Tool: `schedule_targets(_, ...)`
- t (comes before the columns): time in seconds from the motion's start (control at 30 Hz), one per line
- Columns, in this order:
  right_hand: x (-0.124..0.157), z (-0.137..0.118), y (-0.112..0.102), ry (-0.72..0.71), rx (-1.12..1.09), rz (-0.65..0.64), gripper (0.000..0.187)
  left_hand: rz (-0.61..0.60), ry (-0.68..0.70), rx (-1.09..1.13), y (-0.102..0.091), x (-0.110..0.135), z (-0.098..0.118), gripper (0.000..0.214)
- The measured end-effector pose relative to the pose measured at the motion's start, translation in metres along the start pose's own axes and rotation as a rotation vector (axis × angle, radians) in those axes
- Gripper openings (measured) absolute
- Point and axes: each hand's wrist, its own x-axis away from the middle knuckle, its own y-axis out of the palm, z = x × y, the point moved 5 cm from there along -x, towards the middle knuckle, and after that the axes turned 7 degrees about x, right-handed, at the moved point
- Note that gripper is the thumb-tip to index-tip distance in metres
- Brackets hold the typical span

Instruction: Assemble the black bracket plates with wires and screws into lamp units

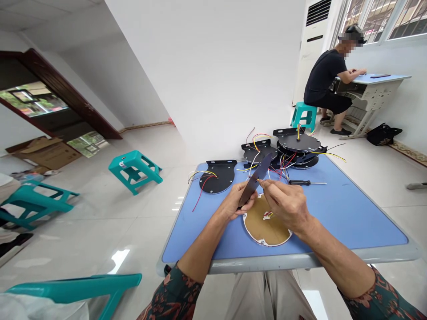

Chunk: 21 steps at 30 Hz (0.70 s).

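Observation:
My left hand (235,201) holds a thin black round plate (254,184) upright by its lower edge. My right hand (287,205) pinches a thin wire end (258,180) at that plate's upper part. Below both hands lies a tan disc with a white rim (267,231), with a small wire tangle at its centre. Farther off lie a black plate with a bracket and red, yellow and white wires (216,178), a stack of similar wired plates (296,149), and a black-handled screwdriver (300,182).
All of this rests on a blue table with a grey rim (350,226). A seated person (323,75) works at a white desk (370,93) by the far window. Teal plastic stools (135,171) stand on the tiled floor to the left, near a cardboard box (46,153) and a doorway.

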Motion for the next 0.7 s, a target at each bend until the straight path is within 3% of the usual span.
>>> schedule_targets(0.13, 0.001, -0.001, 0.001, -0.019, 0.040, -0.033, 0.020, 0.038, 0.032, -0.030, 0.002, 0.001, 0.002, 0.056)
schedule_targets(0.4, -0.003, 0.002, 0.001, 0.114, -0.026, -0.028, 0.021, 0.102, 0.106, -0.134, 0.001, -0.001, 0.003, 0.056)
schedule_targets(0.53, 0.000, 0.010, 0.005, 0.313, -0.220, -0.085, 0.009, 0.140, 0.148, -0.154, 0.001, -0.001, 0.004, 0.062)
schedule_targets(0.7, 0.005, 0.018, 0.013, 0.591, -0.543, -0.269, 0.006, 0.132, 0.153, -0.137, 0.000, 0.000, 0.005, 0.072)
